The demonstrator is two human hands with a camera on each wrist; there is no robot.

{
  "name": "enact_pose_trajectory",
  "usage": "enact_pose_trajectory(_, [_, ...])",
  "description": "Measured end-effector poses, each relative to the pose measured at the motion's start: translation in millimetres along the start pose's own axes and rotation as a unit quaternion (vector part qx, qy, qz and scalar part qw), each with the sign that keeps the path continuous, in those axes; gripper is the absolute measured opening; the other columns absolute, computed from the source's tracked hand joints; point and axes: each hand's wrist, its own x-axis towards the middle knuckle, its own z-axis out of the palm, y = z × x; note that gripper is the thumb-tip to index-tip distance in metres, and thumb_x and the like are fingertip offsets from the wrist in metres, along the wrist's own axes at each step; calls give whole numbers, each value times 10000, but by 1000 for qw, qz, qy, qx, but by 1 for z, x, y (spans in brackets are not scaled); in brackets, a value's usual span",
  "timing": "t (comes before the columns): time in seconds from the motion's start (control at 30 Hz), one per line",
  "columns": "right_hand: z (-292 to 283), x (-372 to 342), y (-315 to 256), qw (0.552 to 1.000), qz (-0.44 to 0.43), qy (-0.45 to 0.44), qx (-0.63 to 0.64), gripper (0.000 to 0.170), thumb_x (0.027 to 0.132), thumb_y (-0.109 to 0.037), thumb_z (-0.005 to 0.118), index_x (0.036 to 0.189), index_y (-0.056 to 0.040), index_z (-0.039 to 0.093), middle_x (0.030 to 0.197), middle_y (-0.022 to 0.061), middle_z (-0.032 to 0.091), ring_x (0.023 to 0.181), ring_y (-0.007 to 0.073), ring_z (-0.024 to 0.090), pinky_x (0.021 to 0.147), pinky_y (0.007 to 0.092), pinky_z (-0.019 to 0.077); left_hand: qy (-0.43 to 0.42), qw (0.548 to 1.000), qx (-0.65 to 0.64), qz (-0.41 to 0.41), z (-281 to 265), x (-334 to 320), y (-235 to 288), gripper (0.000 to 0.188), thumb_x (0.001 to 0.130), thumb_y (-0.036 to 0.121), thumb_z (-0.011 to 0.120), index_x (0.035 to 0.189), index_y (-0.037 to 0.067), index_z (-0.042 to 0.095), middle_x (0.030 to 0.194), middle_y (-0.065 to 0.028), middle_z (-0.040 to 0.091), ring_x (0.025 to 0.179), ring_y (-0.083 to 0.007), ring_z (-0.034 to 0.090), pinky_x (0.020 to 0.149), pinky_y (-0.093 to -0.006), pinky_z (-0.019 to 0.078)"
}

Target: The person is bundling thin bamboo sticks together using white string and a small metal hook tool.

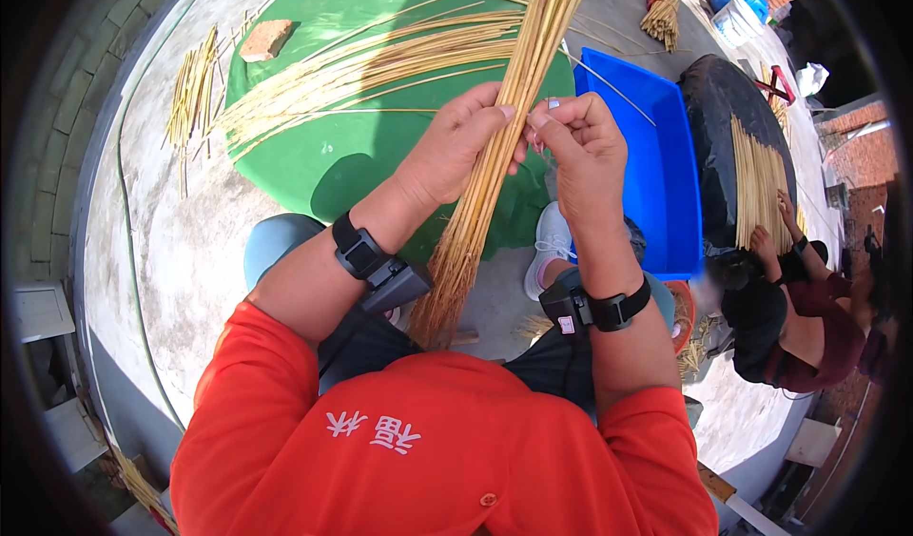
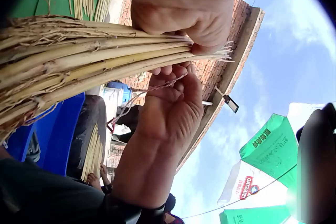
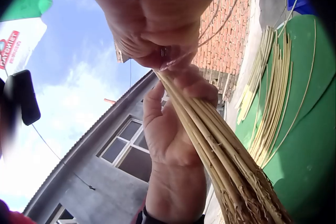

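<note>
A long bundle of dry, straw-coloured stalks (image 1: 483, 189) slants between my two hands, its rough root ends low near my lap. My left hand (image 1: 452, 146) is wrapped around the middle of the bundle, thumb across the front. Right beside it, my right hand (image 1: 590, 151) pinches a thin, pinkish twisted string (image 2: 140, 95) at the bundle's side. In the right wrist view the string (image 3: 223, 27) runs slack away from the fingers. The far side of the bundle under my left fingers is hidden in the head view.
More loose stalks (image 1: 380, 60) lie on a round green-covered surface (image 1: 276, 170), with a brick (image 1: 266, 40) at its edge. A blue tub (image 1: 670, 184) stands to the right. Farther right, another person (image 1: 808, 317) handles stalks (image 1: 758, 184) on a black-covered surface (image 1: 709, 108).
</note>
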Motion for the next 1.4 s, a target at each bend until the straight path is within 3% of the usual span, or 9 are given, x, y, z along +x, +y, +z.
enact_pose_trajectory(0.23, [-5,3,2,998,-8,-33,-47,106,816,9,605,818,-32,507,825,69,594,687,84,562,613,212,442,7,999,21,23,-2,2,-9,311,898,175,427,1151,-3,460,854,-56,540,682,-108,534,582,-241,467])
enact_pose_trajectory(0.3, [-9,8,4,991,-52,25,-123,129,827,5,586,822,-31,461,815,60,564,696,102,566,614,225,471,10,999,29,24,0,4,-10,290,898,169,432,1132,1,459,852,-54,538,683,-105,531,586,-239,463])
enact_pose_trajectory(0.4, [-13,14,2,988,-80,78,-106,100,837,-49,611,837,-39,511,909,79,595,774,105,576,675,233,478,26,998,57,18,1,4,-15,252,888,151,459,1100,15,449,854,-53,535,678,-103,528,599,-233,458])
enact_pose_trajectory(0.5, [-14,19,-2,985,-83,81,-129,106,830,-46,603,831,-22,500,823,41,564,748,83,546,657,237,478,20,997,78,5,2,2,-20,247,879,142,484,1090,25,435,856,-49,531,683,-100,519,606,-226,444])
enact_pose_trajectory(0.7, [-11,20,5,955,-129,130,-234,117,794,-51,625,805,-13,514,884,69,554,729,107,541,600,246,486,24,985,171,13,5,2,-28,250,877,141,489,1086,23,420,838,-27,499,703,-88,499,609,-216,418])
enact_pose_trajectory(0.87, [-14,21,5,953,-125,140,-240,121,770,-47,630,782,-15,514,874,68,543,717,119,542,576,243,480,23,974,224,27,6,3,-30,250,868,114,485,1091,25,415,843,-26,497,699,-80,493,609,-216,419])
enact_pose_trajectory(1.07, [-14,23,5,953,-130,158,-221,122,754,-51,626,749,-24,507,772,54,537,692,123,529,544,251,450,24,995,101,12,13,2,-25,236,886,166,526,1065,29,453,813,-15,504,672,-72,483,591,-207,405])
enact_pose_trajectory(1.3, [-14,26,7,949,-102,167,-246,135,736,-78,641,736,-18,520,740,73,549,704,167,544,634,291,448,34,990,132,20,12,1,-30,222,901,197,522,1046,35,476,755,4,498,640,-64,469,569,-196,385])
enact_pose_trajectory(1.4, [-18,30,10,951,-101,145,-254,133,756,-81,649,753,-12,536,756,68,571,720,143,560,608,267,466,47,985,165,10,11,3,-29,231,908,219,507,1045,35,484,756,1,499,629,-67,472,550,-200,396])
